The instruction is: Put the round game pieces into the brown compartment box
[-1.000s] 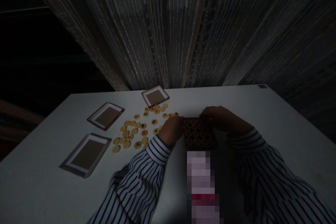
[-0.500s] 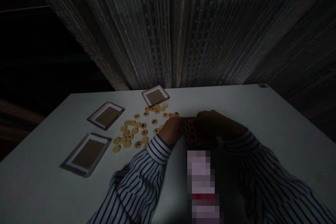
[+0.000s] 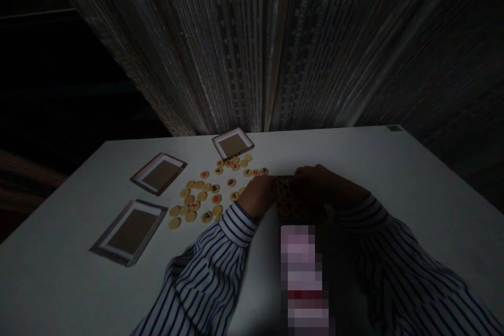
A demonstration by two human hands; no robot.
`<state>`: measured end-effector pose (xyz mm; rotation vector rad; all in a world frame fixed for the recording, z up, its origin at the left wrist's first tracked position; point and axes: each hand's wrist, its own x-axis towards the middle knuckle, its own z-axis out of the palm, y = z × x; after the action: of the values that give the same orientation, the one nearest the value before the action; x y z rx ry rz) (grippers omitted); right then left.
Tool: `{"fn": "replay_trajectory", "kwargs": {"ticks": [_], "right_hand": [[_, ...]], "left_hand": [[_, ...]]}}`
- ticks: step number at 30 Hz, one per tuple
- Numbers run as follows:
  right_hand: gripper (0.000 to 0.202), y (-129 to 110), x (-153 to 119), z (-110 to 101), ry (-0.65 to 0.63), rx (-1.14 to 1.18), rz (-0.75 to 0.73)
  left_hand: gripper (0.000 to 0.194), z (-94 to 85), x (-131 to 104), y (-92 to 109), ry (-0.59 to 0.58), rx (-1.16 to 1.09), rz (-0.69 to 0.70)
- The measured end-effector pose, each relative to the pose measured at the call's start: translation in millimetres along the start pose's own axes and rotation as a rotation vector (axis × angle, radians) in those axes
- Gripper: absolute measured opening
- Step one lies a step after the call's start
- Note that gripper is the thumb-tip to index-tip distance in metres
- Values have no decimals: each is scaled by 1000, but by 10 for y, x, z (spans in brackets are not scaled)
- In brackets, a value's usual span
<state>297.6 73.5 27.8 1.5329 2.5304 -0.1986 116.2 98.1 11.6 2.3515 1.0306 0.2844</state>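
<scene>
In the head view, a small dark box (image 3: 286, 211) lies on the table with rows of round Chinese chess pieces (image 3: 284, 200) inside it. My left hand (image 3: 259, 195) is closed at the box's left side, fingertips on its rim. Over the far right part of the box, my right hand (image 3: 325, 185) is curled with its fingers bent inward. Shadow hides its fingertips and whatever they may hold. To the left of my left hand, several loose Chinese chess pieces (image 3: 202, 196) are spread about, some showing red or black characters, others blank side up.
Three flat framed trays or packs lie on the white table (image 3: 397, 189): one at the near left (image 3: 132, 231), another behind it (image 3: 159, 174), a third at the back (image 3: 233, 143). A string curtain (image 3: 260, 52) hangs behind the table. A pixelated patch covers the bottom middle.
Both hands stay almost where they were at the box. The loose pieces and the framed items have not moved.
</scene>
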Motion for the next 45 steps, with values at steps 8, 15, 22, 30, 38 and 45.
{"fn": "replay_trajectory", "kwargs": {"ticks": [8, 15, 22, 30, 38, 45], "right_hand": [[22, 62, 1, 66, 62, 16, 34], [16, 186, -133, -51, 360, 133, -18], [18, 11, -294, -274, 569, 156, 54], [22, -235, -496, -297, 743, 234, 96], [27, -417, -639, -51, 782, 284, 131], [29, -649, -614, 340, 915, 416, 177]], "left_hand": [[39, -8, -14, 6, -8, -10, -6], [38, -54, -27, -11, 130, 116, -111], [28, -185, -110, 28, 274, 50, -89], [22, -312, -376, 88, 446, -50, -89], [20, -171, -853, 3, 668, -190, -143], [17, 206, -1158, -214, 777, -188, -78]]}}
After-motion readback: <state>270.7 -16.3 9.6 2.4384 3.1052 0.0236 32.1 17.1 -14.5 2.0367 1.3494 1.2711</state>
